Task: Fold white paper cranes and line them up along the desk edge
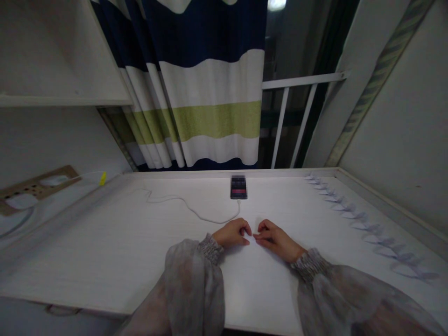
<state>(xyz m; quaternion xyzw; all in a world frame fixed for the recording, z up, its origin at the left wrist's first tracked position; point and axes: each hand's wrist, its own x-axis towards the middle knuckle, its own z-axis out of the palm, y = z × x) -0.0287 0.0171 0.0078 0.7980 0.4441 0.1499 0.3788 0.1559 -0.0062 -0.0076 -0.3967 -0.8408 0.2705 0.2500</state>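
Note:
My left hand (pixel 233 233) and my right hand (pixel 279 241) are close together over the white desk, fingertips pointing at each other. A small white piece of paper (pixel 250 238) shows between them, hard to tell from the desktop. Thumb and fingers of the left hand are pinched at its left side. The right hand's thumb and fingers are pressed together at its right side. My fingers cover part of the piece, so its full shape is hidden. Just beyond the hands lies a dark phone (pixel 238 187) with a blurred screen, plugged into a white cable (pixel 199 215).
A leafy pattern (pixel 367 226) runs along the right of the desktop (pixel 105 252). On the left wall is a power strip (pixel 35 187) with a yellow tag (pixel 102 178) nearby. Behind the desk hang a striped curtain (pixel 217 93) and a white railing (pixel 304 82).

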